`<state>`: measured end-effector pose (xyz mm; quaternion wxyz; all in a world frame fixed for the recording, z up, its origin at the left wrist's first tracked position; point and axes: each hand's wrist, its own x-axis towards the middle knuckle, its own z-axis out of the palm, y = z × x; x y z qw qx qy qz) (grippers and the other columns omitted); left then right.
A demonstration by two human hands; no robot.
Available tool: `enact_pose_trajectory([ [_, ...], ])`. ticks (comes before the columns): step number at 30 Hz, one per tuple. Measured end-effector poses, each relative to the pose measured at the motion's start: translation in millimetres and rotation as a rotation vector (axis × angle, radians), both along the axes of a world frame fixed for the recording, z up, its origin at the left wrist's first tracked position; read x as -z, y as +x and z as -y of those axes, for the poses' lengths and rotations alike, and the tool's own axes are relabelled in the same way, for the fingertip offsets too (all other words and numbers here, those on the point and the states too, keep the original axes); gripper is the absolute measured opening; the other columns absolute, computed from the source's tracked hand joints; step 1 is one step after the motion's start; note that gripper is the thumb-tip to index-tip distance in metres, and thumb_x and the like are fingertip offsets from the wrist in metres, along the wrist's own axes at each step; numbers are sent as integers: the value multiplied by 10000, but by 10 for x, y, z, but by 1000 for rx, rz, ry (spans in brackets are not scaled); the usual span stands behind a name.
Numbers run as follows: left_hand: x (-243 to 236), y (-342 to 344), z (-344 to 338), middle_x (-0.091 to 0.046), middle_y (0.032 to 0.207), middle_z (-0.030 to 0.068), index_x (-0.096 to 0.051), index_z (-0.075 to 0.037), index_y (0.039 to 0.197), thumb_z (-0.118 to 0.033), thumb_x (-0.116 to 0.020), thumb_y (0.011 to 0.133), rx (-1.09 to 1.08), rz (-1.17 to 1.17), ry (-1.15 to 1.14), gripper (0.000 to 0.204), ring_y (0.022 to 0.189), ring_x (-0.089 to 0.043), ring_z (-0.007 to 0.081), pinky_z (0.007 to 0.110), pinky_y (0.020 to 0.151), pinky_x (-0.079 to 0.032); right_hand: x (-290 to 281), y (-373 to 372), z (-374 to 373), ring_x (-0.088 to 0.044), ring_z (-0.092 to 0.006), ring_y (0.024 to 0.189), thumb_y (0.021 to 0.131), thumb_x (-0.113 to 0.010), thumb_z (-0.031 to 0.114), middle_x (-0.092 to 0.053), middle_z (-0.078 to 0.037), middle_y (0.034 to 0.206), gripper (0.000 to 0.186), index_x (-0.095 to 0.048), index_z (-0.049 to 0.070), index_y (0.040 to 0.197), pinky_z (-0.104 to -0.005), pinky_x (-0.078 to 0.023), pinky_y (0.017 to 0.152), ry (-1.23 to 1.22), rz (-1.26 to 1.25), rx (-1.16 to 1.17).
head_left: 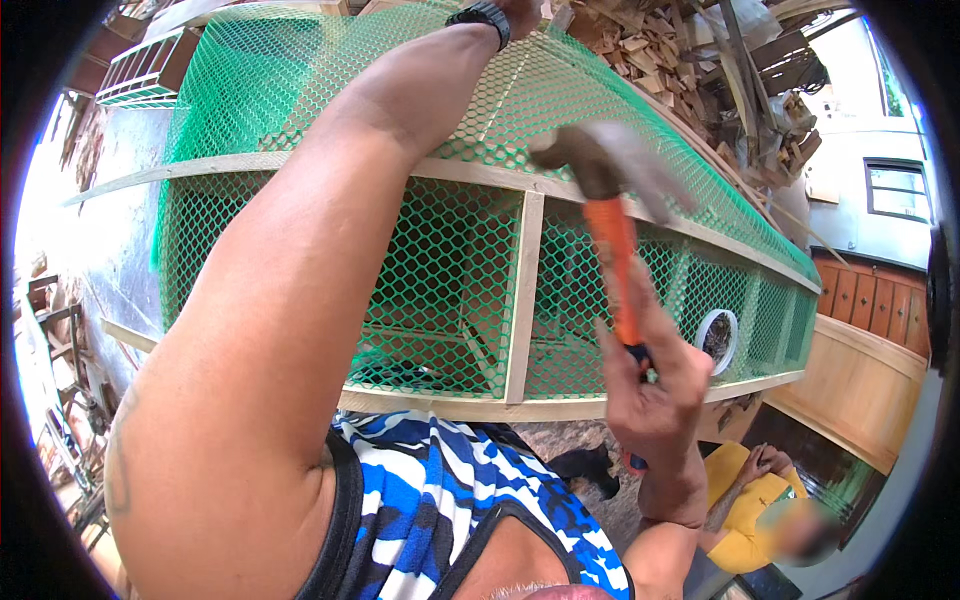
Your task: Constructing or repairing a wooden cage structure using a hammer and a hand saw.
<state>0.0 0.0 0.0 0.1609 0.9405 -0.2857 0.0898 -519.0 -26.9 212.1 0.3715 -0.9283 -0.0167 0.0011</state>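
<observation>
My right hand is wrapped round the orange handle of a claw hammer. The hammer is raised, and its metal head is smeared by motion above the wooden frame. Beneath it stretches green plastic mesh, covering the top and near side of a long wooden frame. My left arm reaches across the mesh to the far side, a dark watch on its wrist. Only part of my left hand shows at the upper edge; its fingers are out of sight.
Wood offcuts lie heaped beyond the frame at the right. A person in a yellow shirt sits at the lower right, near a dark animal on the floor. A white ring shows at the mesh. Wooden panelling stands at the right.
</observation>
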Motion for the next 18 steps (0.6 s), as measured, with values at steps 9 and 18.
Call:
enact_pose_trajectory([
  [9, -281, -780, 204, -718, 1071, 236, -767, -83, 1002, -367, -557, 938, 74, -132, -54, 360, 1056, -667, 445, 557, 944, -493, 227, -60, 0, -580, -99, 582, 868, -650, -84, -732, -191, 1138, 643, -484, 16, 1481, -265, -477, 538, -66, 51, 275],
  [18, -145, -497, 341, -707, 1057, 273, -762, -64, 952, -314, -541, 929, 56, -55, -202, 334, 1022, -681, 432, 552, 878, -523, 624, -653, -379, -565, -88, 577, 864, -687, -43, -618, -56, 763, 881, -206, 18, 1600, -238, -512, 545, 722, 150, 670],
])
